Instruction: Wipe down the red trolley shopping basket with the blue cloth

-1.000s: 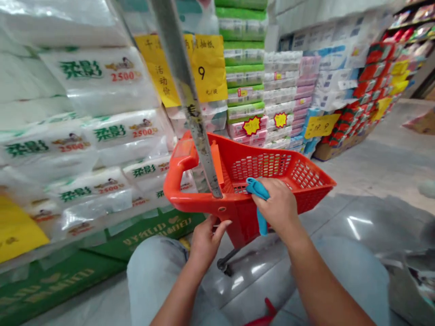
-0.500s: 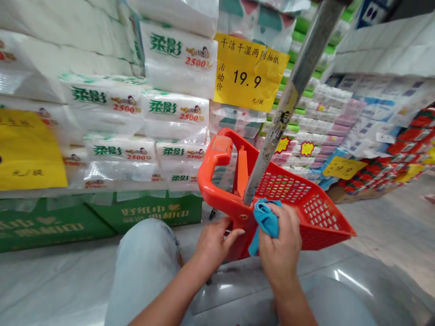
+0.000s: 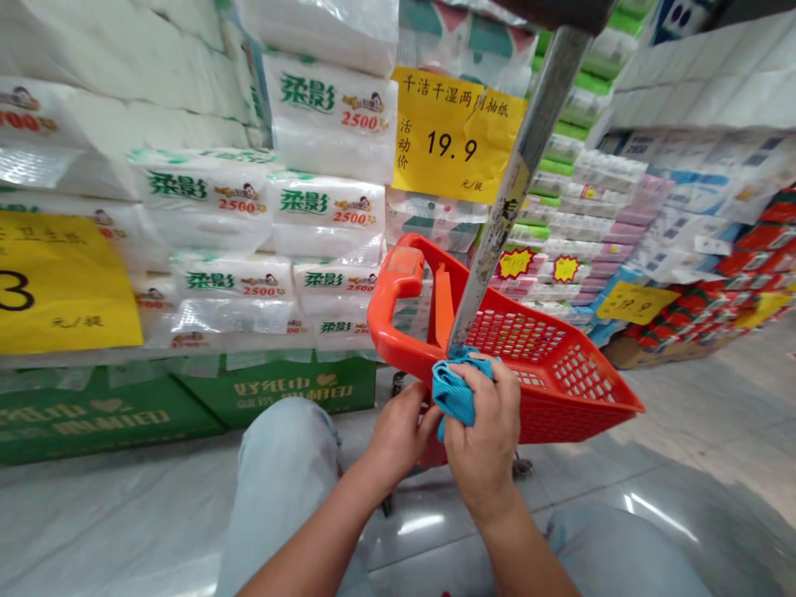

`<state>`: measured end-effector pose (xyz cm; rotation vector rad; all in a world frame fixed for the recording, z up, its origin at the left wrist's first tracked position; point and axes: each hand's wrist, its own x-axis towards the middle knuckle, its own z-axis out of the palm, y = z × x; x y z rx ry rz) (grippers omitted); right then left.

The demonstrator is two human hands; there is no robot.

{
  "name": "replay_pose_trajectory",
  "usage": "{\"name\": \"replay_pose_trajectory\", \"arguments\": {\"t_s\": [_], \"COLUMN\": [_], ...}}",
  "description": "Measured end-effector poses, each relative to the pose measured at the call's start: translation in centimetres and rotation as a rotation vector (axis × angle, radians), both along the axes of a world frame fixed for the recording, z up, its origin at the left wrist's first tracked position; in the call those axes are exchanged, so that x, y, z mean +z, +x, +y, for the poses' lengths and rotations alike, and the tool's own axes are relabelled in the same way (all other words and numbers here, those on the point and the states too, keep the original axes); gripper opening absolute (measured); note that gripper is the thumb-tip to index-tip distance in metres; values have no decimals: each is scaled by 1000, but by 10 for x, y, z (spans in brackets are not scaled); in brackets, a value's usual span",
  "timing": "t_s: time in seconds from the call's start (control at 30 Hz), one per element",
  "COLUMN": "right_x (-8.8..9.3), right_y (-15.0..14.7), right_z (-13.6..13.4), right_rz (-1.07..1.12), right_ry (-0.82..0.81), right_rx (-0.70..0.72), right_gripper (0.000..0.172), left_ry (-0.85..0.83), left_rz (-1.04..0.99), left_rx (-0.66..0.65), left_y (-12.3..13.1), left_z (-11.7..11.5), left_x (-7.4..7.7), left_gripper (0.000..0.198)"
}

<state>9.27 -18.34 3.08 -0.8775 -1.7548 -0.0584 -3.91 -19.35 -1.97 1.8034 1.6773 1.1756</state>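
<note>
While the left hand (image 3: 398, 429) curls in at the near end of the red basket (image 3: 560, 421), its grip too hidden to tell, the blue cloth (image 3: 455, 394), clamped in the right hand (image 3: 485, 433), sits bunched at the foot of the metal pole (image 3: 497, 224); should that hand push too hard, the basket could swing away, especially if the left hold is loose

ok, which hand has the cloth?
The right hand: it holds the bunched blue cloth near the foot of the metal pole. The left hand, beside it at the red basket, shows no cloth.
</note>
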Motion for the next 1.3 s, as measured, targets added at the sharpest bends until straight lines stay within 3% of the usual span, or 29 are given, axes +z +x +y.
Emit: {"name": "replay_pose_trajectory", "arguments": {"t_s": [0.07,0.13,0.23,0.3,0.47,0.63,0.7,0.83,0.97,1.07,1.17,1.23,1.3], "right_x": [-3,-18,-47,-59,-53,-57,-61,-66,-74,-78,-76,-70,-64], "right_y": [6,29,65,72,63,90,95,106,146,162,164,163,156], "right_z": [8,23,45,49,49,67,69,76,93,99,97,97,94], "right_rz": [-44,-52,91,158,21,144,119,-36,107,44,-136,-88,18], "right_ry": [21,-17,-127,-163,-124,-255,-232,-201,-270,-268,-263,-275,-291], "right_rx": [33,-13,-270,-363,-122,-440,-447,-306,-575,-586,-432,-471,-568], "right_gripper": [27,26,25,26,33,32,34,39,35,37,43,39,34], "left_ry": [-4,-12,-27,-49,-70,-70,-75,-84,-75,163,630,821,843], "left_rz": [23,24,3,10,87,99,80,55,32,120,293,380,504], "left_rx": [9,27,36,46,84,104,116,130,161,327,449,317,77], "left_y": [-1,-2,-2,-1,-5,-11,-11,-10,-7,2,13,20,28], "left_z": [1,3,7,12,23,31,33,36,34,23,9,5,10], "left_x": [0,1,2,2,1,-1,-3,-4,-10,-18,-12,7,36], "left_gripper": [21,27,36,39,39,47,50,52,55,50,30,23,24]}}
